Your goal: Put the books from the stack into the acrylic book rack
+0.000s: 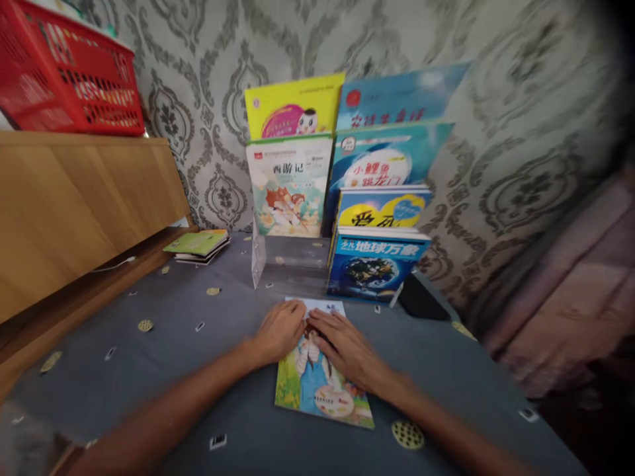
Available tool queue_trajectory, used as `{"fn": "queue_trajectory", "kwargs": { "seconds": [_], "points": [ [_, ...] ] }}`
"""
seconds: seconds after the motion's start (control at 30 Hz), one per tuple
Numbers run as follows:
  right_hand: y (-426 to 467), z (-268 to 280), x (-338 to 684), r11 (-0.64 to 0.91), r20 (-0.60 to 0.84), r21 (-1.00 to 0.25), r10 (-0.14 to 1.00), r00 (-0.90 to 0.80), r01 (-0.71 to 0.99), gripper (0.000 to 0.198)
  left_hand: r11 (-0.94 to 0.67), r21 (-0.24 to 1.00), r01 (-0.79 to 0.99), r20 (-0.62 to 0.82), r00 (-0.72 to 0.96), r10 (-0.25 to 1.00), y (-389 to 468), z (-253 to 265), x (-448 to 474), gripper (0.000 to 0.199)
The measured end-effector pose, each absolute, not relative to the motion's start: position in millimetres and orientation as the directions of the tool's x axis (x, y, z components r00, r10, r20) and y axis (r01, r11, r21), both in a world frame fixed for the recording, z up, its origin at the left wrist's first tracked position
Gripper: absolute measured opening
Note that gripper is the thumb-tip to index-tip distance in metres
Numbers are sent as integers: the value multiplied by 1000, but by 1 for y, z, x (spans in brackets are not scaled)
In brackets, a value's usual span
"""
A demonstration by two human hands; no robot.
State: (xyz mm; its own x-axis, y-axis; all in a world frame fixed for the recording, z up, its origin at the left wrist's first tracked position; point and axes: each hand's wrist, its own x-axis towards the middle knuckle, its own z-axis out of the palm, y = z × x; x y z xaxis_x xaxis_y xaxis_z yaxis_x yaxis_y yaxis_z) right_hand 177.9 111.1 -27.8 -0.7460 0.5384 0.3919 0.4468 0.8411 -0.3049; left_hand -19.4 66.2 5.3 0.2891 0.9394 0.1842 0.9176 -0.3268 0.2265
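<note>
A picture book (pixel 322 387) lies face up in front of me on the grey-blue patterned cloth. Its cover shows a figure in blue and an artist's palette. My left hand (pixel 282 330) rests on its upper left part, fingers bent and pressed lightly to the cover. Across the upper right part lies my right hand (pixel 347 345), its fingers stretched out and flat. The two hands almost meet over the drawn figure's head, which they partly cover. Just behind the book stands a clear stand (pixel 297 281) with several books on tiers.
On the stand are a white book (pixel 290 188), a yellow book (pixel 295 106) and a blue earth book (pixel 374 268). A black flat object (pixel 424 297) lies right of it. Stacked thin books (pixel 198 244) lie back left. A red basket (pixel 69 73) sits on a wooden cabinet (pixel 89 205).
</note>
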Motion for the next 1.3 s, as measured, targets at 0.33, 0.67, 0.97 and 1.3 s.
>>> {"fn": "queue_trajectory", "kwargs": {
  "seconds": [0.33,0.67,0.97,1.3],
  "points": [
    [139,-25,199,698,374,-217,705,-603,682,42,-320,308,896,301,227,926,69,-15,-21,27],
    [132,-20,199,648,383,-205,743,-549,734,41,-264,329,907,285,171,943,67,-16,-21,29],
    [129,-13,198,634,366,-174,752,-549,753,40,-223,293,930,281,139,950,65,-15,-20,27],
    [126,-11,199,657,419,-172,723,-549,734,34,-228,317,921,303,130,944,65,-14,-19,28]
  ]
}}
